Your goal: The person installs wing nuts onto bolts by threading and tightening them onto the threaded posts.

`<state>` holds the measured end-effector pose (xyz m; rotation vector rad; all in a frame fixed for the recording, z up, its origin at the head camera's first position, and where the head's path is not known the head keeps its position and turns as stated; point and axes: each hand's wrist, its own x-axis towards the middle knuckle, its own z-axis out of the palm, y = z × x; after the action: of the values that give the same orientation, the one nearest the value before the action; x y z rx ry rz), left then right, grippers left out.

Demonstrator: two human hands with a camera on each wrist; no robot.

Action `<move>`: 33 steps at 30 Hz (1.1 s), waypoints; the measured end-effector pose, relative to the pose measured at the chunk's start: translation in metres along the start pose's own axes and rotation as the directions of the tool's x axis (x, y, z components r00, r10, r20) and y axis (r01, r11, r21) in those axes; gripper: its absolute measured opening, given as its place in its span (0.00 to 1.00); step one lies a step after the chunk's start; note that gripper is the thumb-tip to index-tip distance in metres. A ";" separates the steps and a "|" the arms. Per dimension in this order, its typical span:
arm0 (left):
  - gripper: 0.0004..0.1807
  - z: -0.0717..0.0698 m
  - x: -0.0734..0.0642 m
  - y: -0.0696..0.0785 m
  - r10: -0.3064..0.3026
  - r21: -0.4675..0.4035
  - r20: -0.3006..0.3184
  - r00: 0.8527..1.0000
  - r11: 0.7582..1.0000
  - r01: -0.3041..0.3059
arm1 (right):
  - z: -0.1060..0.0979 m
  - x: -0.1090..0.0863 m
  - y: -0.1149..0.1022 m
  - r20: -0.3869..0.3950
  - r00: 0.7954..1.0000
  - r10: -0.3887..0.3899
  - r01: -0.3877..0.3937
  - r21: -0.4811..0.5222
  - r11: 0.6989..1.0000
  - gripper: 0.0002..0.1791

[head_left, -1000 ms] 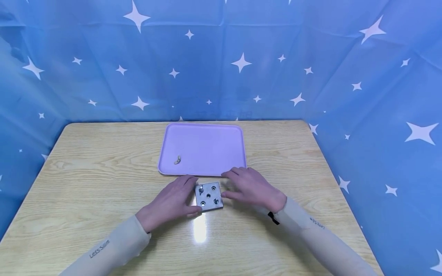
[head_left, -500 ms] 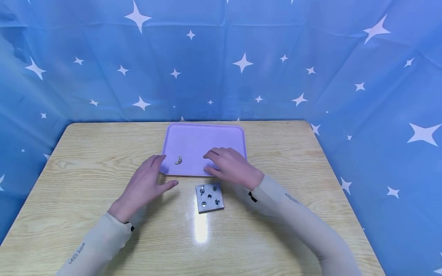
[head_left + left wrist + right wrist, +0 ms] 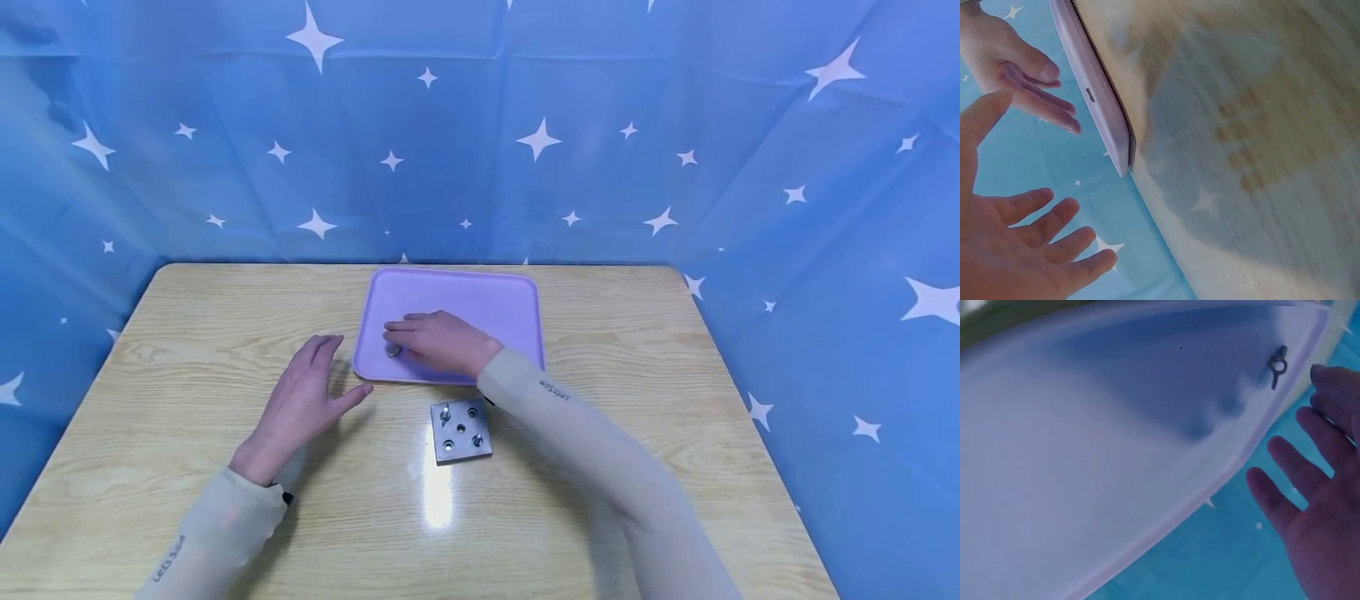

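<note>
In the middle of the frame, the empty right hand (image 3: 442, 342), fingers loose, seems to be reaching for the small nut (image 3: 392, 351) in the tray (image 3: 487, 304). Next looks like a gentle pinch. At left, the empty left hand (image 3: 300, 404) is wide.

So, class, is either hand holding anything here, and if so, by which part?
Nothing is held. The left hand is empty; the right hand hovers over the tray, apart from the wing nut lying there.
</note>
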<state>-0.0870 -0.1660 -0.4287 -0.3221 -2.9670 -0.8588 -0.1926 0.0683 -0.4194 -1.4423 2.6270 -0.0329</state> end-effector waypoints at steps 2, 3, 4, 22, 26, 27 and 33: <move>0.47 0.001 0.000 -0.001 -0.004 -0.008 -0.006 1.000 1.000 0.004 | 0.003 0.007 -0.001 0.033 0.999 -0.010 0.011 -0.037 0.999 0.23; 0.46 0.001 0.000 -0.001 -0.005 -0.012 -0.009 1.000 1.000 0.005 | 0.004 0.011 -0.002 0.049 0.999 -0.014 0.016 -0.056 0.998 0.23; 0.46 0.001 0.000 -0.001 -0.004 -0.016 -0.013 1.000 1.000 0.004 | 0.005 0.014 -0.002 0.064 0.998 -0.014 0.019 -0.073 0.997 0.22; 0.43 0.005 0.000 0.000 -0.001 -0.018 -0.054 0.999 1.000 0.000 | 0.018 0.024 -0.008 -0.010 0.998 -0.066 0.061 -0.285 0.957 0.11; 0.43 0.005 0.000 0.002 0.008 -0.015 -0.059 0.998 1.000 -0.009 | 0.018 0.021 -0.006 -0.041 0.998 -0.038 0.028 -0.218 0.976 0.11; 0.43 0.005 0.000 0.002 0.010 -0.015 -0.060 0.998 1.000 -0.010 | 0.018 0.020 -0.005 -0.051 0.998 -0.033 0.023 -0.193 0.981 0.11; 0.42 0.006 0.000 0.005 0.026 -0.022 -0.059 0.998 0.999 -0.027 | 0.012 0.009 0.000 -0.105 0.994 0.015 -0.017 -0.012 1.000 0.09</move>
<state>-0.0854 -0.1586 -0.4313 -0.3302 -2.8946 -0.8840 -0.1955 0.0607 -0.4322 -1.4619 2.7264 -0.0917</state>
